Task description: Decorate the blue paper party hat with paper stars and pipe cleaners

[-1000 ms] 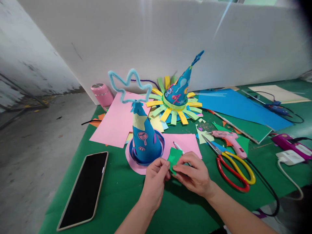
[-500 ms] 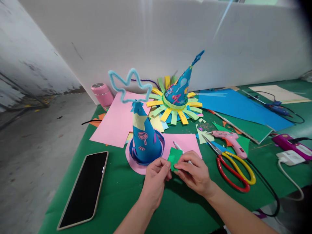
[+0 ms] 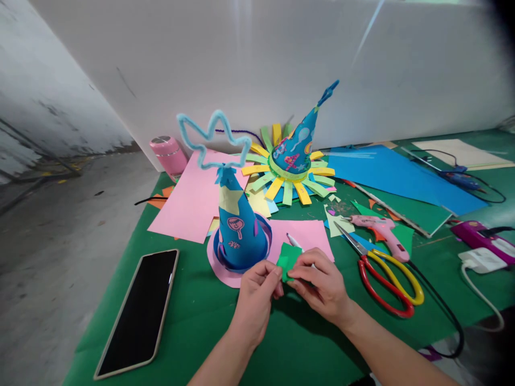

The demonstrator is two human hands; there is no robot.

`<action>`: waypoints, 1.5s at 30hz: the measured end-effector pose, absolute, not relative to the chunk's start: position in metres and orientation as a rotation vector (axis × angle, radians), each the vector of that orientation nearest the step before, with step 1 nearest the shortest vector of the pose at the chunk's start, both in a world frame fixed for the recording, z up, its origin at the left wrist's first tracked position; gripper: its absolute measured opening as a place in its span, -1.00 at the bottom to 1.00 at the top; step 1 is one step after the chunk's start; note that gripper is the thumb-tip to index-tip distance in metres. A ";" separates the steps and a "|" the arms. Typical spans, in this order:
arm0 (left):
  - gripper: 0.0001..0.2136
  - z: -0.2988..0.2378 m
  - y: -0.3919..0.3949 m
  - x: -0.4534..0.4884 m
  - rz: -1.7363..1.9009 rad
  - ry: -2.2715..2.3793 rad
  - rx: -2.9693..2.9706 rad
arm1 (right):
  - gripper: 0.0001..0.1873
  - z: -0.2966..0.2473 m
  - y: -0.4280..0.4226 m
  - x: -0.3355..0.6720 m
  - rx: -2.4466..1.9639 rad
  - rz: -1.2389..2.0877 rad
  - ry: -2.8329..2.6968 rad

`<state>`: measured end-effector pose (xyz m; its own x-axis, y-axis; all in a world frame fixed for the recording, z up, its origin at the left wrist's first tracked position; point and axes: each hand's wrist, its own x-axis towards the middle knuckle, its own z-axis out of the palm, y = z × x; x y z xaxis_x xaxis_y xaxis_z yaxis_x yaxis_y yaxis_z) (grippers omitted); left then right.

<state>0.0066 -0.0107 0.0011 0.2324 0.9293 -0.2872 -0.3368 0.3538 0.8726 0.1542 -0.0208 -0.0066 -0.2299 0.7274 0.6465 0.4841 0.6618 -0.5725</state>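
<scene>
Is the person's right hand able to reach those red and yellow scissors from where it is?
Probably yes: the scissors lie just right of the right hand with nothing lying between, but its fingers are pinching the green paper and a pen.

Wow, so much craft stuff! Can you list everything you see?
near hat: one, blue, front centre
far hat: one, blue, on sunburst behind
pink sheet: one, pink, back left
blue sheet: one, blue, back right
phone: one, black, front left
scissors: one, red-yellow, front right
glue gun: one, pink, behind scissors
cup: one, pink, far left
green scrap: one, green, front centre
pen: one, white, behind scrap
left hand: one, pinching green scrap
right hand: one, pinching green scrap, holding pen
</scene>
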 end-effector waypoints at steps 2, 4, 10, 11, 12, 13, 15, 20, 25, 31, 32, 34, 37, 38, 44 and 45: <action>-0.77 0.001 -0.010 0.007 1.000 0.937 0.747 | -0.78 -0.008 -0.020 0.157 -0.928 0.286 -1.931; -0.78 0.001 -0.010 0.007 0.991 0.930 0.728 | -0.73 -0.008 -0.019 0.160 -0.910 0.264 -1.960; -0.82 0.003 -0.011 0.006 0.941 0.938 0.755 | -0.73 -0.008 -0.016 0.164 -0.902 0.260 -1.964; -0.82 0.003 -0.011 0.006 0.937 0.945 0.772 | -0.74 -0.008 -0.016 0.164 -0.897 0.270 -1.968; -0.82 0.003 -0.011 0.005 0.935 0.950 0.790 | -0.75 -0.008 -0.016 0.164 -0.894 0.281 -1.971; -0.82 0.002 -0.011 0.005 0.934 0.953 0.808 | -0.75 -0.008 -0.016 0.164 -0.893 0.292 -1.973; -0.83 0.002 -0.011 0.005 0.936 0.957 0.840 | -0.77 -0.008 -0.016 0.164 -0.896 0.319 -1.968; -0.83 0.000 -0.010 0.004 0.951 0.958 0.906 | -0.87 -0.005 -0.018 0.159 -0.977 0.481 -1.894; -0.83 -0.002 -0.011 0.003 0.965 0.960 0.938 | -0.93 -0.005 -0.018 0.152 -1.042 0.740 -1.706; -0.82 -0.002 -0.011 0.005 0.976 0.997 0.947 | -0.99 -0.008 -0.018 0.148 -1.074 1.005 -1.529; -0.82 -0.002 -0.011 0.006 0.980 1.006 0.949 | -0.99 -0.008 -0.018 0.148 -1.075 1.027 -1.514; -0.81 -0.002 -0.011 0.007 0.986 1.025 0.957 | -0.99 -0.008 -0.018 0.148 -1.074 1.042 -1.503; -0.80 -0.002 -0.011 0.007 0.990 1.057 0.966 | -0.97 -0.008 -0.019 0.149 -1.077 1.050 -1.506; -0.80 -0.002 -0.011 0.008 0.991 1.065 0.971 | -0.96 -0.008 -0.019 0.148 -1.077 1.058 -1.505; -0.78 -0.003 -0.011 0.008 1.016 1.085 0.993 | -0.98 -0.007 -0.021 0.145 -1.068 1.049 -1.462; -0.78 -0.003 -0.011 0.008 1.020 1.083 0.984 | -0.98 -0.007 -0.021 0.144 -1.070 1.016 -1.469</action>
